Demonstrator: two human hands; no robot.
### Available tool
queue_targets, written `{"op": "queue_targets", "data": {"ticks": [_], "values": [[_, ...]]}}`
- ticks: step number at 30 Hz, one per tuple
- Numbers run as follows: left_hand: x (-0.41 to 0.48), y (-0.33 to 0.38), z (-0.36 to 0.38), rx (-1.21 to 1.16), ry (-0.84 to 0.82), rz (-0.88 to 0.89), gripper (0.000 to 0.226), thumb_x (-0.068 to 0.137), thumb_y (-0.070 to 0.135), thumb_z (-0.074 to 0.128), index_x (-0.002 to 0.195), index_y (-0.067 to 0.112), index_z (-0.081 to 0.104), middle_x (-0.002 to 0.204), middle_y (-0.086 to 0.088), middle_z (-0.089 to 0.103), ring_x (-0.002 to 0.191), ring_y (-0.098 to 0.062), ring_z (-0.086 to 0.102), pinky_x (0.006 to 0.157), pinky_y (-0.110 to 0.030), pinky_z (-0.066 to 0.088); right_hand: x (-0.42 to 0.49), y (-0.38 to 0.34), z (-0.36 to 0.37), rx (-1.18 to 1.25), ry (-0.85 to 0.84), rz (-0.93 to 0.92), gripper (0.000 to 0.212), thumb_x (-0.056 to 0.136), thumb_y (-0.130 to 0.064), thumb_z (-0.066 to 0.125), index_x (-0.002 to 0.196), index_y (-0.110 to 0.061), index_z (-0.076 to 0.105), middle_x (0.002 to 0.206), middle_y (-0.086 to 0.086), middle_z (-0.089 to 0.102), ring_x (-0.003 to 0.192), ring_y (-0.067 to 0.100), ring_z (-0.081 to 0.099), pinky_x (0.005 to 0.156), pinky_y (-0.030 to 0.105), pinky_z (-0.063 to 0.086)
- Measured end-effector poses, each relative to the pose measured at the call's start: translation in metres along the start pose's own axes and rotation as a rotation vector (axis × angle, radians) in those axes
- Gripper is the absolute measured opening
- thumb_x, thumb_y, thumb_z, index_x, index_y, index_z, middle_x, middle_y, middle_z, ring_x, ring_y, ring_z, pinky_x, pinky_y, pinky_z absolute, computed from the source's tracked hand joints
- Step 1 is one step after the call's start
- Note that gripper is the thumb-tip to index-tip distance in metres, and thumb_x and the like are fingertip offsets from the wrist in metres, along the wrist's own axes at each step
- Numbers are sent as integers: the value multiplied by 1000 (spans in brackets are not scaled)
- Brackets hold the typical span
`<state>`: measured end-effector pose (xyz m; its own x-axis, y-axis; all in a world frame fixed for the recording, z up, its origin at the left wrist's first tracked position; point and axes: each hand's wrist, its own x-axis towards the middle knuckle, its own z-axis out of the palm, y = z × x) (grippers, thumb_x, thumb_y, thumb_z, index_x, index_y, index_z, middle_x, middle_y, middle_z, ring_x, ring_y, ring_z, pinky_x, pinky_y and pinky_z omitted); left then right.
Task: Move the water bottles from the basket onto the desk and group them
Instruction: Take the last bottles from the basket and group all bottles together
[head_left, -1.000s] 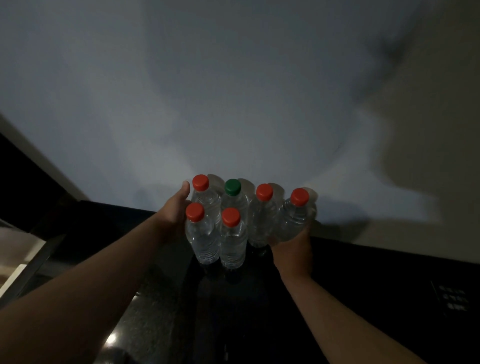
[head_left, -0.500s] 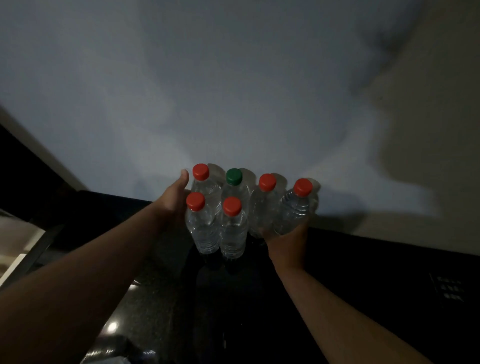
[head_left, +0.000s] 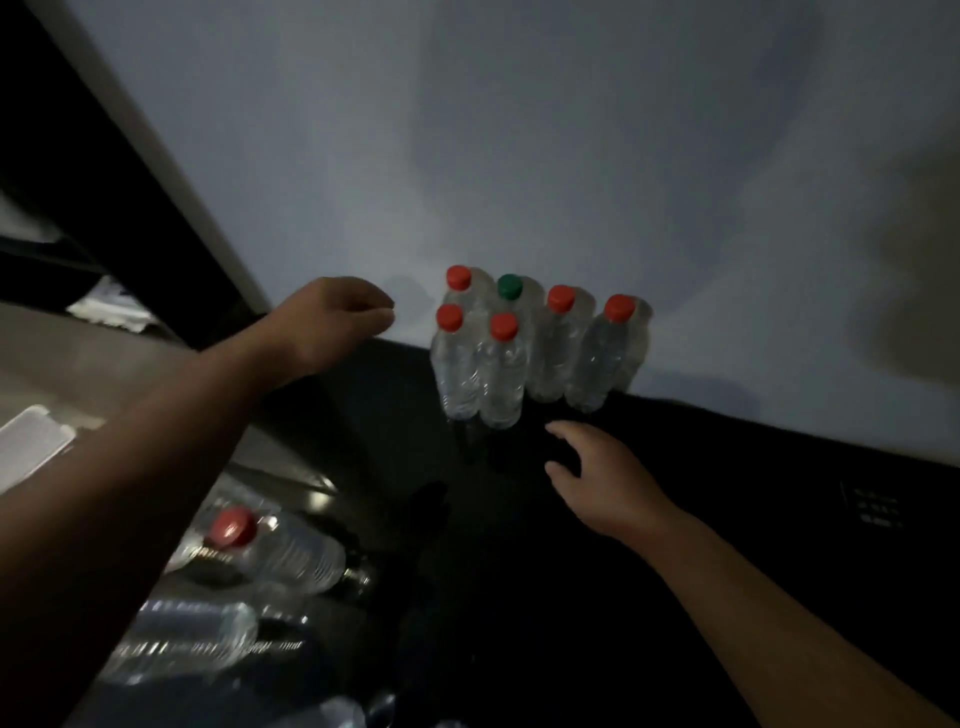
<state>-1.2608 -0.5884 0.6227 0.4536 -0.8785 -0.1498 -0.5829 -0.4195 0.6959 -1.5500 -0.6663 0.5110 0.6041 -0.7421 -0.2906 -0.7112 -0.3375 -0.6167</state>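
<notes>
The left hand (head_left: 332, 322) hung in the air with its fingers loosely curled and nothing in it, just left of the cluster of bottles and clear of them. The right hand (head_left: 602, 483) hovered low over the dark desk (head_left: 727, 493), fingers spread open and empty, just in front of the cluster without touching it. Six clear water bottles (head_left: 498, 374) stood upright on the desk against the pale wall (head_left: 519, 130), packed close together: five with red caps and one green-capped bottle (head_left: 509, 287) in the back row. Lower left, in dim light, more bottles lay on their sides, one red-capped bottle (head_left: 270, 545) clearest among them; whatever held them was too dark to make out.
</notes>
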Motion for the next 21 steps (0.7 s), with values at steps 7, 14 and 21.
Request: {"op": "queue_targets", "data": {"ticks": [7,14,21], "values": [[-135,-15,-30,133,-14,72,20,91,20,62,111,19,66,92,10,67,79,11,61,73,-3,43,-88,-64,20,90,-51,-87,37,93,-24,60,130,-28,57,122,-14,60,110,0,54,89,13,40],[-254,-80,-53,-44,35,90,20,91,16,59,98,34,63,74,19,67,62,9,60,58,-13,43,-173,-127,67,182,-98,-71,34,92,-25,62,125,-35,59,104,-27,57,104,-9,54,92,13,44],[-295,-156,-77,20,264,70,22,89,21,63,105,35,60,90,22,62,88,3,60,80,-23,50,-212,-190,114,9,-160,-151,38,90,-36,61,127,-40,55,102,-37,49,107,-11,51,93,16,45]]}}
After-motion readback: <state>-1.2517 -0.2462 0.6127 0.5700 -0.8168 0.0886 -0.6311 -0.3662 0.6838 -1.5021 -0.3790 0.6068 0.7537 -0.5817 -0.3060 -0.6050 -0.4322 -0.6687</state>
